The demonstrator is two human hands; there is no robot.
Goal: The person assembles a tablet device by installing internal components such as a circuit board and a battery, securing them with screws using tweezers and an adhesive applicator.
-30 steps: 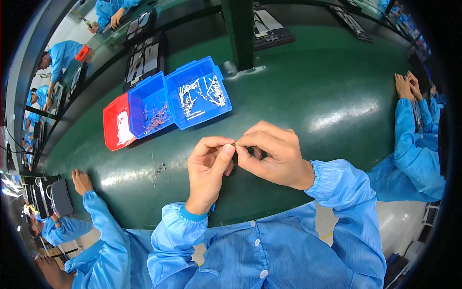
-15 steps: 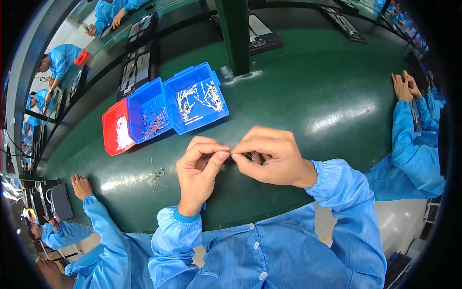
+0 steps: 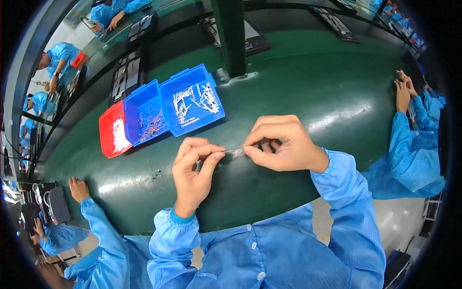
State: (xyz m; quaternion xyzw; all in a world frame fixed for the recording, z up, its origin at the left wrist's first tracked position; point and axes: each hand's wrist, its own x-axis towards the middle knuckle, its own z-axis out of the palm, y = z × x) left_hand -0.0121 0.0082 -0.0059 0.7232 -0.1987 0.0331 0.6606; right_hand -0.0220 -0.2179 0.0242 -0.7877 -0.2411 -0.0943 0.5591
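My left hand pinches one end of a short, thin wire between thumb and forefinger. The other end sits in the fingertips of my right hand, so the wire spans the small gap between the two hands above the green table. Left of my left hand, a few loose thin wires with small dark ends lie on the tabletop. Beyond the hands stand three joined bins: a red bin with white pieces, a blue bin with reddish thin wires, and another blue bin with white and black strips.
A dark green post rises behind the bins. Flat dark panel units lie along the far side. A co-worker's hand rests on the table at left; another co-worker's hands are at the right edge.
My hands have drawn apart, the right one moving right and slightly up, and more of the wire shows between them. The view has shifted slightly.
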